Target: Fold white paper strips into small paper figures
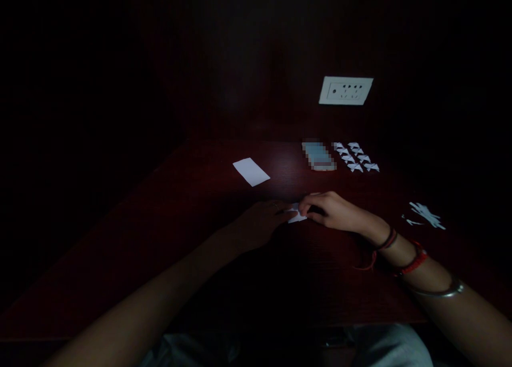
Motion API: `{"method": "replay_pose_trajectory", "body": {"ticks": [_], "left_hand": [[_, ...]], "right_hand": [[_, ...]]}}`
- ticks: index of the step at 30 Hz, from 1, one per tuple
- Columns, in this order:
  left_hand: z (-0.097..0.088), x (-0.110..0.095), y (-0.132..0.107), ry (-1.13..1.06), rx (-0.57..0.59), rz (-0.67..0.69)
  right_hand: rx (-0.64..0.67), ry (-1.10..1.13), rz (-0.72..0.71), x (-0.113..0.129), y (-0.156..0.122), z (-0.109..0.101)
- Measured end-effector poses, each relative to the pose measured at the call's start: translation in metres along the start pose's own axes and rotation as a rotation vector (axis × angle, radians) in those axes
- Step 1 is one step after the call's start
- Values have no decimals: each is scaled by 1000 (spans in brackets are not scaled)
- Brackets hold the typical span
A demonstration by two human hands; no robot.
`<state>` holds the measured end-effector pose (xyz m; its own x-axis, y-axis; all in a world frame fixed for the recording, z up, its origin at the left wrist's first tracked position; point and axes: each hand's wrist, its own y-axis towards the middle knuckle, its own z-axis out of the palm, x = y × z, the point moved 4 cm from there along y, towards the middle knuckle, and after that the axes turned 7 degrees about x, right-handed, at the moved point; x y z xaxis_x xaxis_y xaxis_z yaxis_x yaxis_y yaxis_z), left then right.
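A small white piece of folded paper (296,217) lies on the dark red table, between my two hands. My left hand (262,222) holds its left side with thumb and fingertips; dim light blurs those fingers. On the paper's right side, my right hand (331,208) has its fingers bent and closed on the edge. The fingers cover part of the paper, so its exact folds cannot be made out. Beyond my hands lies a flat white sheet of paper (251,172).
A phone (318,156) with a pixelated screen lies at the back. Right of it, several small folded paper pieces (355,166) sit in two rows. Thin white paper strips (427,215) are piled at the right. A wall socket (346,90) is above the table (168,196).
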<state>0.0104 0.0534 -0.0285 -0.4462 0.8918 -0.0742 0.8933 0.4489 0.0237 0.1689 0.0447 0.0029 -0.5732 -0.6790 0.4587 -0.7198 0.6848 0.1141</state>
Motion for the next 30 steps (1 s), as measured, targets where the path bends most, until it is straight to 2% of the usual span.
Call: {"method": "replay_pose_trajectory", "body": {"ticks": [5,12,19,25,30], "left_hand": [[1,1,1,-15,3,-2],[-2,-2,0,-41,-11,6],[-7,-4,0,-78,-9,-9],[-3,0,0,-92,-54,7],[-4,1,-1,-112,-46,70]], "right_hand": [[24,-49,22,-2,-3,-3],[61,-253,-37,2,-3,0],[106,-438,20,6,-8,3],[41,-401,74,-3,-13,0],[56,-349,14,0,-8,2]]}}
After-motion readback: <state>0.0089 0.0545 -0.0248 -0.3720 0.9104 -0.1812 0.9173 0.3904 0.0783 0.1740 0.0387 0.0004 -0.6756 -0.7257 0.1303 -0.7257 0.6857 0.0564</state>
